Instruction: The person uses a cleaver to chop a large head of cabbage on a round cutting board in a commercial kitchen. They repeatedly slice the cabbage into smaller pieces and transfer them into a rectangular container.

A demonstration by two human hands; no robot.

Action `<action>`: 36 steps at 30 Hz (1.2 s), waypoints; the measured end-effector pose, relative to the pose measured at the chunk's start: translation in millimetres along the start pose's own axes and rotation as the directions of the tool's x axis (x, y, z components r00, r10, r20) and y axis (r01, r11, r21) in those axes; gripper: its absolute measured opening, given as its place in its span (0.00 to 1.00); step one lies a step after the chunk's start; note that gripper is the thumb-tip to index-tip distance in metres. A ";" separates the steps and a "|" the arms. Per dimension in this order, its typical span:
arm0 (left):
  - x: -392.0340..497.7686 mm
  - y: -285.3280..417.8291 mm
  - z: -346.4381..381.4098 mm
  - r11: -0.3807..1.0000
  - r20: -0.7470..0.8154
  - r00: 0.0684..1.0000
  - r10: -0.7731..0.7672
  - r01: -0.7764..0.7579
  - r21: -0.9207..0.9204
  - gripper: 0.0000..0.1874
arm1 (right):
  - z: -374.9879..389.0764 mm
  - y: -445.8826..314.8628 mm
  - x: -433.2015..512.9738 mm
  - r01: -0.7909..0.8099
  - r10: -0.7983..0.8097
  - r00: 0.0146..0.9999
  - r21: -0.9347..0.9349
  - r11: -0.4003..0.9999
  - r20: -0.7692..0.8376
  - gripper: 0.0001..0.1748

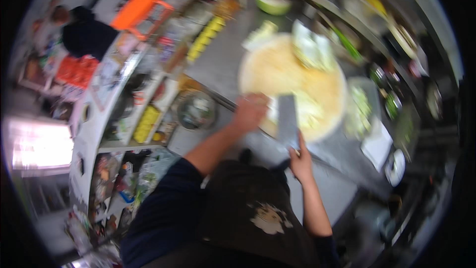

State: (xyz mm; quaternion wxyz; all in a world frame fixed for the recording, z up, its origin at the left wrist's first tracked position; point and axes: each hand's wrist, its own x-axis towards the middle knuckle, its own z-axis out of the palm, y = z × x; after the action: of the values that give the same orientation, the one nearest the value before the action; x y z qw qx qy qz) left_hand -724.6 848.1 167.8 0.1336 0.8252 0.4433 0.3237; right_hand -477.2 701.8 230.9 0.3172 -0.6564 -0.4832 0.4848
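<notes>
A round cutting board [279, 67] lies on a metal counter, blurred by motion. My right hand [300, 158] grips the handle of a broad cleaver [287, 119], whose blade is over the near part of the board. Cut pale cabbage [309, 113] lies just right of the blade. My left hand [252, 111] is at the board's left near edge, beside pale cabbage to the left of the blade; its fingers are bent, and whether they hold a piece is unclear. Leafy cabbage pieces [313, 50] rest at the board's far right edge, and another leafy piece [262, 34] at its far left.
Right of the board stand a clear container [361, 109] of cut greens and a white sheet [377, 146]. A cut green melon or cabbage [271, 2] is at the back. A bowl [196, 110] sits left, near shelves. A dark-clothed person [87, 35] is at far upper left.
</notes>
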 end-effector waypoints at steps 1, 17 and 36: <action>-0.9 1.3 0.3 1.000 -0.026 1.000 0.005 -0.004 0.030 0.15 | -3.2 -2.1 -7.0 -0.151 0.151 0.988 -0.016 0.988 0.012 0.44; -2.1 9.3 -2.5 0.996 -0.044 0.999 0.030 -0.027 0.084 0.17 | 12.0 1.2 -0.4 -0.133 0.145 0.989 -0.309 0.942 0.017 0.45; -0.6 29.5 3.4 0.982 -0.060 0.987 -0.148 0.154 0.112 0.18 | -14.9 -17.5 -15.2 -0.237 0.237 0.972 -0.003 0.972 0.000 0.43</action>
State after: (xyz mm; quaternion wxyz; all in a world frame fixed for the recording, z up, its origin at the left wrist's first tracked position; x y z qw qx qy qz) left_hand -703.6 831.0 180.0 0.0983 0.7869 0.5260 0.3072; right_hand -469.8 694.1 256.3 0.2561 -0.7095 -0.4023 0.5187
